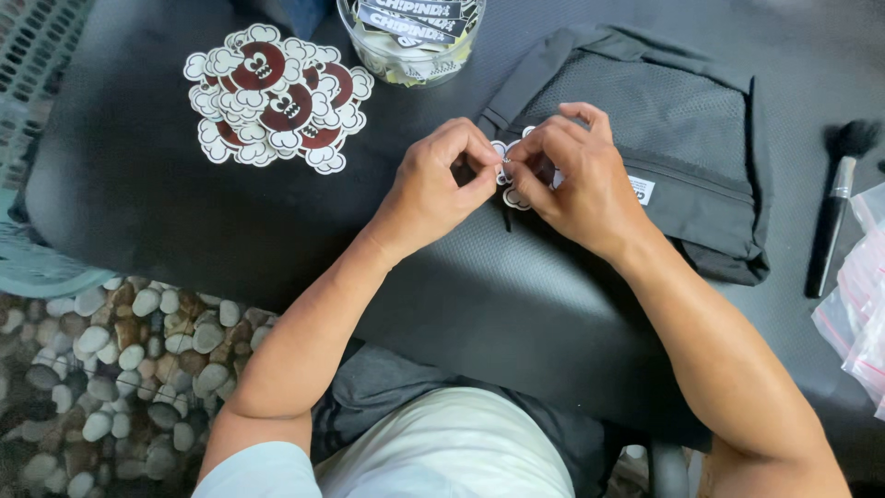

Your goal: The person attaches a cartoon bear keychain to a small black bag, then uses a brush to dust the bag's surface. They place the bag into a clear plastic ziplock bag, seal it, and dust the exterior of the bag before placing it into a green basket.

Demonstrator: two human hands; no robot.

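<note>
My left hand (441, 180) and my right hand (576, 175) meet over the black table (138, 175), both pinching one small die-cut sticker (510, 178) with white scalloped edges. Most of the sticker is hidden by my fingers. The hands hover at the near-left corner of a folded dark grey fabric bag (682, 148) with a mesh panel and a small white label. A loose pile of the same dark red and white round-face stickers (277, 97) lies at the far left of the table.
A clear plastic tub (410, 41) holding black-and-white printed strips stands at the far edge. A black brush with a silver ferrule (834, 212) lies at the right, beside clear zip bags (857, 304). A pebble floor shows at lower left.
</note>
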